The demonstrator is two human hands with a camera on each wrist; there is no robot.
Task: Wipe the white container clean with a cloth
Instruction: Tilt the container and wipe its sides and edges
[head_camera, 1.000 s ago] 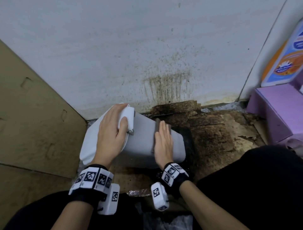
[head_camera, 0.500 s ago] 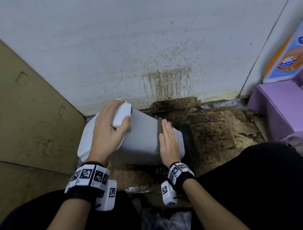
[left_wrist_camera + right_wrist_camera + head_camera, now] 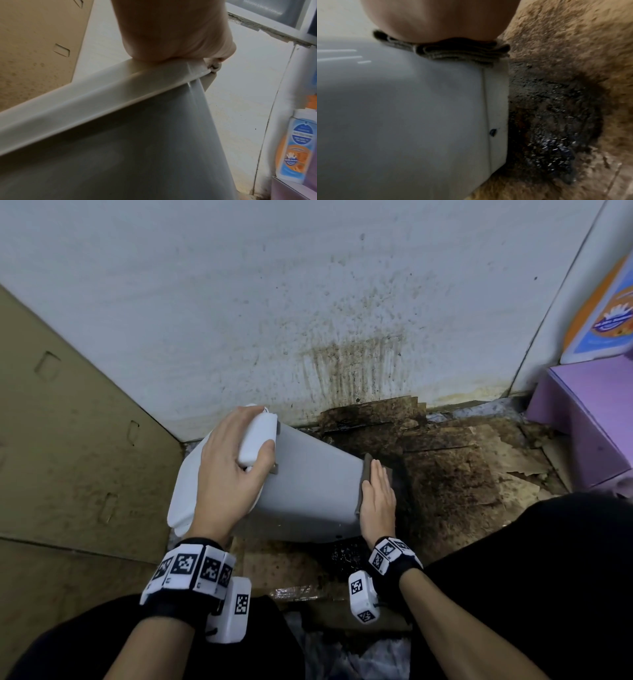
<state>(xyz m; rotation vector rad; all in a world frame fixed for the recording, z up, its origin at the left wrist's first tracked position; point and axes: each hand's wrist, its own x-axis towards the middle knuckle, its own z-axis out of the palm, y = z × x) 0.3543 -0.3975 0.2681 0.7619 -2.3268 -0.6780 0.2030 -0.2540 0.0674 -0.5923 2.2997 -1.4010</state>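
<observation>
At tipped container's (image 3: pixel 308 494) base edge, flat right hand (image 3: pixel 376 501) on cloth (image 3: pixel 365 474); left hand (image 3: pixel 226 474) around its rim.

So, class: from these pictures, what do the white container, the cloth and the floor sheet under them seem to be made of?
White container: probably moulded plastic, smooth and slightly glossy, with streak highlights and a seam line near its base. Cloth: a woven or knitted fabric, grey-brown, folded in ribbed layers. Floor sheet: looks like cardboard, matt brown, torn and peeling, stained dark and wet-looking near the container.
</observation>
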